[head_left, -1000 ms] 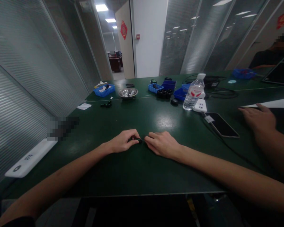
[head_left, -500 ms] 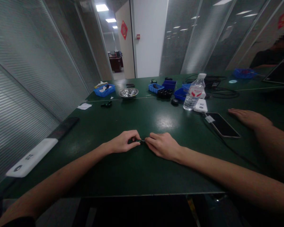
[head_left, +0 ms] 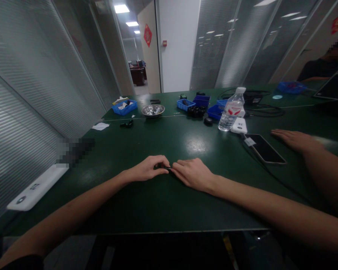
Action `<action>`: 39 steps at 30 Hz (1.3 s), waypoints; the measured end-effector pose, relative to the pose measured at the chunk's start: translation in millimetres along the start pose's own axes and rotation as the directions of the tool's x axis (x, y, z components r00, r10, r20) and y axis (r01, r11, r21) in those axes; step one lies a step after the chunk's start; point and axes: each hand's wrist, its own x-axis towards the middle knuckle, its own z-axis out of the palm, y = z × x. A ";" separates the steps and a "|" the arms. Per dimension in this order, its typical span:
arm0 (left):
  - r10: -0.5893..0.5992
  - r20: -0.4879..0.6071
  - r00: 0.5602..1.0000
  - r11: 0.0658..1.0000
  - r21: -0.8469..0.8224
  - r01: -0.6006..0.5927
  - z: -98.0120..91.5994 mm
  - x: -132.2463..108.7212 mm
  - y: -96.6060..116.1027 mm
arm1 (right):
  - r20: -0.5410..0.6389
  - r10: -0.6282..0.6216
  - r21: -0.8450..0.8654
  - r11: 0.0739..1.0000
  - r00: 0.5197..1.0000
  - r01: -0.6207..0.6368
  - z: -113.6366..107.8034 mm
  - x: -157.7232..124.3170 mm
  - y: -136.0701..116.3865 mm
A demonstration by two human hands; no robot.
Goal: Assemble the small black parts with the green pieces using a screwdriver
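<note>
Near the middle of the green table [head_left: 169, 210], my left hand [head_left: 150, 168] pinches a small dark, thin object [head_left: 166, 168] between thumb and fingertips. My right hand [head_left: 193, 173] lies just to its right, fingers pressed together, their tips at the object's right end. What the right fingertips grip is too small and hidden to make out. Both hands rest low over the tabletop, with the fingertips of one close to those of the other.
Another person's hand [head_left: 297, 140] lies flat at the right, beside a phone [head_left: 264, 149]. A water bottle [head_left: 231, 110], blue trays [head_left: 124, 107], a metal bowl [head_left: 153, 110] and a black mouse [head_left: 208, 121] stand further back. A white power bank [head_left: 36, 189] is at the left.
The fingertips of my left hand have shifted slightly right, and the gap to my right hand has narrowed. Less of the small object shows between them.
</note>
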 end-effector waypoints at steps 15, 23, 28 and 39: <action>-0.035 -0.075 0.997 0.997 0.063 0.040 1.4 0.8 -1.3 | 0.018 0.042 -0.010 0.999 0.999 -0.041 -2.6 2.5 -1.5; -0.072 -0.136 0.988 0.992 0.096 0.085 0.3 0.8 -1.3 | -0.017 0.151 -0.006 0.989 0.988 -0.151 -0.2 4.6 10.8; -0.081 -0.138 0.987 0.993 0.073 0.092 -2.4 -0.6 1.0 | -0.015 0.170 0.002 0.985 0.985 -0.170 0.9 5.4 16.8; -0.060 -0.206 0.977 0.997 0.039 0.069 -4.1 -2.2 1.7 | -0.002 0.159 0.036 0.987 0.987 -0.159 -1.2 5.1 16.4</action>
